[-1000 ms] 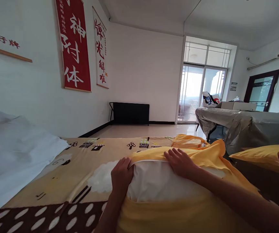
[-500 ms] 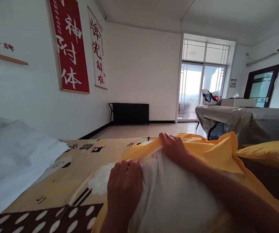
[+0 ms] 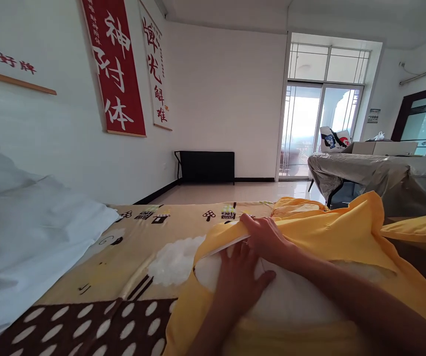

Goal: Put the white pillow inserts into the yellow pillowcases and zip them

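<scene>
A yellow pillowcase (image 3: 339,227) lies on the bed in front of me, its mouth gaping around a white pillow (image 3: 298,301). My right hand (image 3: 268,238) pinches the upper edge of the pillowcase's opening and holds it up. Under that edge, my left hand (image 3: 237,284) presses on the pillow with its fingers spread and its thumb out to the right. The tips of the left fingers reach in beneath the yellow cloth and are partly hidden.
A patterned blanket (image 3: 135,267) covers the bed. White bedding (image 3: 42,247) is heaped at the left, and another yellow pillow (image 3: 420,228) lies at the right. Beyond stand a plastic-covered table (image 3: 368,170) and a black folded panel (image 3: 207,167) by the wall.
My left hand has let go of the opening's left edge and moved right, onto the pillow inside. The right hand still grips the edge. The view has shifted slightly left and down.
</scene>
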The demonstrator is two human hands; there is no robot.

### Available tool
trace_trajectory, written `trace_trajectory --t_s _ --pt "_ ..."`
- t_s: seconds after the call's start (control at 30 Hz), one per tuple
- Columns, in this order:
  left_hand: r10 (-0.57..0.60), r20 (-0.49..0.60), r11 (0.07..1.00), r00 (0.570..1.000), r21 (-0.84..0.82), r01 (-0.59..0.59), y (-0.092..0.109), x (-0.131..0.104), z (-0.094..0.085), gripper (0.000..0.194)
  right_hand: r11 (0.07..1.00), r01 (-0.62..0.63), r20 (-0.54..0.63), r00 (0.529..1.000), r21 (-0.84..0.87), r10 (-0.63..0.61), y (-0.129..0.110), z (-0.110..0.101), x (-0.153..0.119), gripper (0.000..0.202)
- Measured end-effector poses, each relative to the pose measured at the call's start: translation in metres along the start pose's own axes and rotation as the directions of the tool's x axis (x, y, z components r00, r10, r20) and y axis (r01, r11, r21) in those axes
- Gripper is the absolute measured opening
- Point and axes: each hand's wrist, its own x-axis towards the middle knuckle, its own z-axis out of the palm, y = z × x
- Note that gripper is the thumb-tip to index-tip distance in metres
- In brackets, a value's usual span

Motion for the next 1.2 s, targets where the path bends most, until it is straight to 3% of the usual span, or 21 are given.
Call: trace_trajectory --t_s 0.23,0.33,0.43,0.5,0.57,0.63,0.7,0.8,0.9,1.07,1.2 --pt "-0.102 0.061 0.986 0.993 -0.129 0.109 -0.013 0.009 0.006 0.051 0.994 0.101 0.051 0.994 -0.033 -0.099 -0.005 0.004 -0.013 0.023" --pt "-0.039 0.096 0.988 0.995 -0.145 0.053 -0.014 0.008 -0.01 0.046 0.989 0.134 0.053 0.99 -0.062 -0.13 0.005 0.004 -0.014 0.019" --pt "0.049 0.093 0.993 0.994 -0.112 -0.038 -0.01 0.0 -0.037 0.032 0.992 0.102 0.065 0.993 -0.076 -0.097 0.017 0.007 -0.013 0.017" --pt "0.067 0.024 0.997 0.997 -0.045 -0.066 -0.007 -0.007 -0.052 0.023 0.994 0.08 0.088 0.993 -0.08 -0.073 0.022 0.009 -0.014 0.02" --pt "0.086 -0.132 0.993 0.988 0.087 -0.075 -0.007 -0.011 -0.059 0.025 0.994 0.082 0.099 0.992 -0.078 -0.074 0.022 0.009 -0.016 0.025" --pt "0.126 -0.284 0.971 0.95 0.23 -0.06 -0.013 -0.009 -0.058 0.037 0.992 0.104 0.096 0.991 -0.065 -0.097 0.018 0.008 -0.022 0.027" --pt "0.162 -0.347 0.953 0.924 0.298 -0.055 -0.024 -0.003 -0.05 0.036 0.987 0.146 0.078 0.987 -0.063 -0.141 0.012 0.006 -0.029 0.026" --pt "0.221 -0.398 0.959 0.89 0.253 -0.124 -0.041 0.006 -0.038 0.024 0.958 0.252 0.012 0.968 -0.138 -0.252 0.008 0.004 -0.041 0.019" --pt "0.249 -0.508 0.966 0.825 0.188 -0.176 -0.049 0.008 -0.036 0.022 0.903 0.307 -0.112 0.929 -0.299 -0.353 0.021 0.003 -0.053 0.016" --pt "0.22 -0.629 0.975 0.746 0.113 -0.193 -0.046 0.003 -0.038 0.019 0.875 0.064 -0.366 0.892 -0.479 -0.266 0.072 0.0 -0.085 0.029" --pt "0.251 -0.668 0.964 0.701 0.107 -0.243 -0.037 0.004 -0.042 0.015 0.875 -0.038 -0.428 0.882 -0.483 -0.198 0.101 0.003 -0.106 0.034"
